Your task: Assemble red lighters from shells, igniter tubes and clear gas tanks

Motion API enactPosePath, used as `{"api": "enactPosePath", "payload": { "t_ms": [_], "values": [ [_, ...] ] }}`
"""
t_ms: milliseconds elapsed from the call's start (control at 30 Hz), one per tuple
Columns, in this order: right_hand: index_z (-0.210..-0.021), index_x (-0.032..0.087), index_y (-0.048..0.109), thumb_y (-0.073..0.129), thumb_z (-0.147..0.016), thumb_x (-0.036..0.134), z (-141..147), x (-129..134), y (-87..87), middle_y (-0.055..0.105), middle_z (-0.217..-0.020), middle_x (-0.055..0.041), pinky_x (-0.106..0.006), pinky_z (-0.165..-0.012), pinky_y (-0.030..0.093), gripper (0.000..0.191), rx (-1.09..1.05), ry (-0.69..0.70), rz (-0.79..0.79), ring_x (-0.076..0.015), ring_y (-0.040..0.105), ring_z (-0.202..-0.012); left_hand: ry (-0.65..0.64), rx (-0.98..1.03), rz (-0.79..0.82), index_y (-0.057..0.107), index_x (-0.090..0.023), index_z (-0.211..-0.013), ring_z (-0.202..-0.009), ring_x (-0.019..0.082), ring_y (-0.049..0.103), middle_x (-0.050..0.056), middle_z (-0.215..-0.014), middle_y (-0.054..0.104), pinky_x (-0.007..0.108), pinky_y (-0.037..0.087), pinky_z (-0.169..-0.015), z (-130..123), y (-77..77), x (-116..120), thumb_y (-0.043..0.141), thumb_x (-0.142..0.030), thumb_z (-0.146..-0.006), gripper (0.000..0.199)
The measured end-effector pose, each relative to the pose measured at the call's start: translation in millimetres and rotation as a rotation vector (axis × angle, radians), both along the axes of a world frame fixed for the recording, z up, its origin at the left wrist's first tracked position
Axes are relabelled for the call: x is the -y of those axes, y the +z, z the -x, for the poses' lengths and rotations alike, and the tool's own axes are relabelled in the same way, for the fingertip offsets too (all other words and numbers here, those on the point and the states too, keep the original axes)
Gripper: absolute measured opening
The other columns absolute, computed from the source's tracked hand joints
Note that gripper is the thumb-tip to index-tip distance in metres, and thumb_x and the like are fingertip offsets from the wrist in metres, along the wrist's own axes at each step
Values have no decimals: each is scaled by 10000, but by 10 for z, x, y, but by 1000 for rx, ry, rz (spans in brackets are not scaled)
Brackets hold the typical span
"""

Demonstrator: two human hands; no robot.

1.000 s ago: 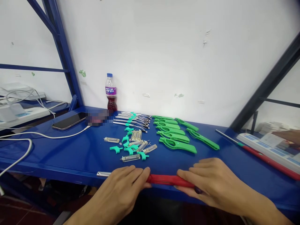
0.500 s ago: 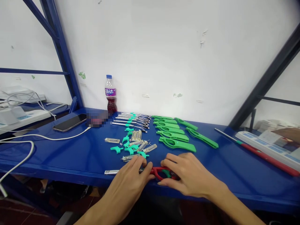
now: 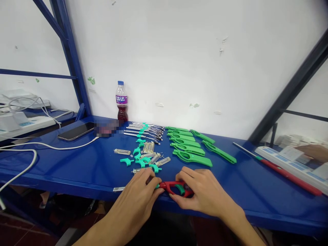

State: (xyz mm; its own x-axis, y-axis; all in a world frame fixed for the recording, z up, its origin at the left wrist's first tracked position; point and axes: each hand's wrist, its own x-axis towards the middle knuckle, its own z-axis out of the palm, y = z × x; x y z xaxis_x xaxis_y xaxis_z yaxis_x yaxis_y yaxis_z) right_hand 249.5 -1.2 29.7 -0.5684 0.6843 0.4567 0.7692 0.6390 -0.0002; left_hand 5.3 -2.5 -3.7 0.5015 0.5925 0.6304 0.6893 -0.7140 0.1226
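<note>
Near the front edge of the table, a long-necked lighter (image 3: 166, 185) lies crosswise between both hands. Its casing is red with a green trigger (image 3: 180, 188), and its metal tube (image 3: 118, 189) points left. My left hand (image 3: 137, 193) is closed around the tube close to where it meets the red casing. The thumb and fingers of my right hand (image 3: 202, 188) grip the casing near the trigger and cover its rear end. Just beyond my left hand lie loose green triggers (image 3: 126, 161) and several clear fuel tanks (image 3: 148, 147).
Metal tubes with wires (image 3: 139, 131) and green handle shells (image 3: 192, 159) lie in rows behind. Another red lighter (image 3: 284, 171) rests at the right by a power strip (image 3: 294, 167). A bottle (image 3: 122, 102), phone (image 3: 76, 132) and white cable (image 3: 64, 148) are at the left.
My left hand has shifted slightly left along the lighter, so the green collar by the red casing shows. More of the casing and trigger is visible near my right hand.
</note>
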Motion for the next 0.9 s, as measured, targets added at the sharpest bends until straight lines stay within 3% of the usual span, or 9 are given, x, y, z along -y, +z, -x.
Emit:
{"api": "enactPosePath", "payload": {
  "t_ms": [367,900],
  "values": [
    [-866,235,652,705,-927,449,47,43,29,670,-772,50,-307,-581,281,229,-93,-44,16,-116,575,-568,-46,97,24,693,-191,-1145,-883,220,679,54,-1003,652,371,592,-764,13,49,-8,467,-256,-1112,237],
    [-855,228,675,725,-909,463,54,32,6,658,-721,44,-313,-568,268,247,-155,-58,33,-121,562,-553,-34,143,7,711,-193,-1109,-848,224,672,56,-981,659,373,576,-736,-5,5,-6,507,-241,-1093,210]
  ]
}}
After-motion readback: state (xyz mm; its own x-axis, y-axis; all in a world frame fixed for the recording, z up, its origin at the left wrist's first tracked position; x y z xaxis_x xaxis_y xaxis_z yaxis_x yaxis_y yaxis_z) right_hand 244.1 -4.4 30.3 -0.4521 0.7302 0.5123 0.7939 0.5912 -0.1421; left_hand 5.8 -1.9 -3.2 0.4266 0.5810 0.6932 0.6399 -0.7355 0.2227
